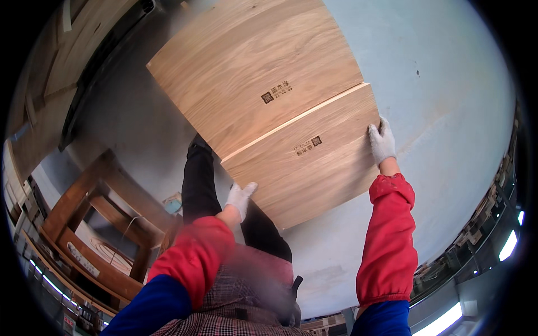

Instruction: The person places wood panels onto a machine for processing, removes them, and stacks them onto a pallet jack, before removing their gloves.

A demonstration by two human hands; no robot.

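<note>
Two pale wooden boards lie one beyond the other, both with dark stamped marks on top. The near board (330, 173) is held between my hands at its two short ends. My left hand (242, 199), in a white glove, grips its left edge, thumb on top. On its right edge my right hand (384, 143), also white-gloved, has closed, with fingertips over the top face. The fingers beneath are hidden at both ends. Right along the near board's far edge runs the far board (263, 61), which is larger and touched by neither hand.
A dark brown wooden frame (73, 218) with openings stands at the left. Timber boards (64, 61) are stacked at the upper left. A pale grey surface (437, 123) spreads on the right and around the boards. My black-trousered leg (199, 185) shows beside the near board.
</note>
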